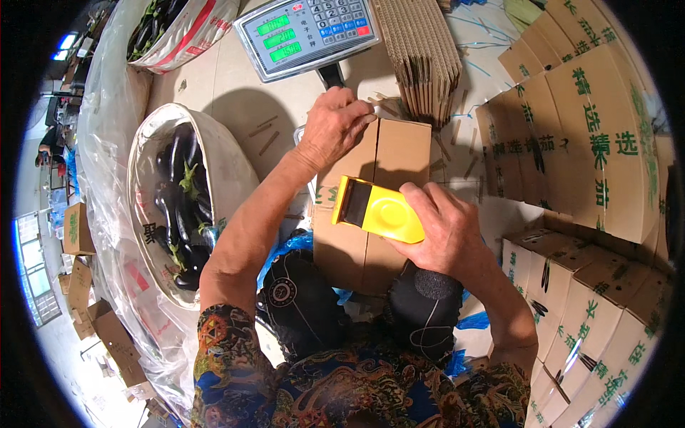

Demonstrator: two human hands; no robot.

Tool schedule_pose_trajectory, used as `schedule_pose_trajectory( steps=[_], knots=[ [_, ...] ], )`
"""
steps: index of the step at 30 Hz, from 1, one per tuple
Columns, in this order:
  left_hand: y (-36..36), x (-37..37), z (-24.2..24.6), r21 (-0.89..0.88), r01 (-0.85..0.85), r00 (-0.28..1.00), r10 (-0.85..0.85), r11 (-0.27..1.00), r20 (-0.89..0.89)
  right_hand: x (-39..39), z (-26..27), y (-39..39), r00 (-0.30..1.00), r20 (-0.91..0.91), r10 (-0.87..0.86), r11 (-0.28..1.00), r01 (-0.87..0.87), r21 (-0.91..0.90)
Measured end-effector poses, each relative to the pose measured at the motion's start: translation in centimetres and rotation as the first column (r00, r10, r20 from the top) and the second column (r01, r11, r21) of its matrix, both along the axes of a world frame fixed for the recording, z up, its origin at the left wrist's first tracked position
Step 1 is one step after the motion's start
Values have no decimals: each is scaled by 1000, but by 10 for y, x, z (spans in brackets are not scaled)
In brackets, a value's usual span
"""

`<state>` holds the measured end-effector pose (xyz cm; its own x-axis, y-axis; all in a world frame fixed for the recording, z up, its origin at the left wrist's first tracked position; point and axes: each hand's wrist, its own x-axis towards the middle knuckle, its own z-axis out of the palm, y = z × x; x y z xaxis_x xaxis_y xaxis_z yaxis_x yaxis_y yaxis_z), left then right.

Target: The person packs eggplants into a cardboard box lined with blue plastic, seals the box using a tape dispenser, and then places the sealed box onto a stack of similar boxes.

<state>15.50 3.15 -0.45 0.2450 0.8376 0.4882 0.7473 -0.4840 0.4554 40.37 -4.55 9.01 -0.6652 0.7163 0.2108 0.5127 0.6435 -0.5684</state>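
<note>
A closed cardboard carton (342,251) lies lengthwise before me, its far end towards the scale and its near end between my knees. My right hand (447,230) grips a yellow plastic hand tool (390,213), apparently a packing-tape dispenser, over the middle of the carton. The tool has a dark band near its left end. My left hand (338,125) is at the carton's far left corner with its fingers curled together. Whether it pinches tape or the carton's edge is hidden. An electronic price scale (307,35) with a lit green display stands beyond the left hand.
A white tub (235,155) of eggplants (184,203) stands at left, with another eggplant-filled container (187,43) behind it. Folded corrugated cardboard (420,53) lies beyond the carton. Printed cartons (578,139) are stacked at right. Cardboard scraps (269,143) and blue plastic lie on the floor.
</note>
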Motion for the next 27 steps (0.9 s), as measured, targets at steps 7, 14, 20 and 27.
schedule_pose_trajectory(
  steps=[7,14,20,27],
  knots=[
    [12,-39,-27,-28,-417,904,418,908,86,0,2,-1,1000,-2,6,1000,-6,24],
    [-18,-58,-10,-43,-374,926,370,927,-79,-1,-3,-1,1000,-8,-13,1000,13,21],
    [-14,19,0,-91,-153,906,103,984,-409,-3,4,1,1000,4,18,997,-18,80],
    [-14,17,-6,-56,-4,914,-19,998,-406,-3,-3,0,999,50,3,1000,-3,8]
  ],
)
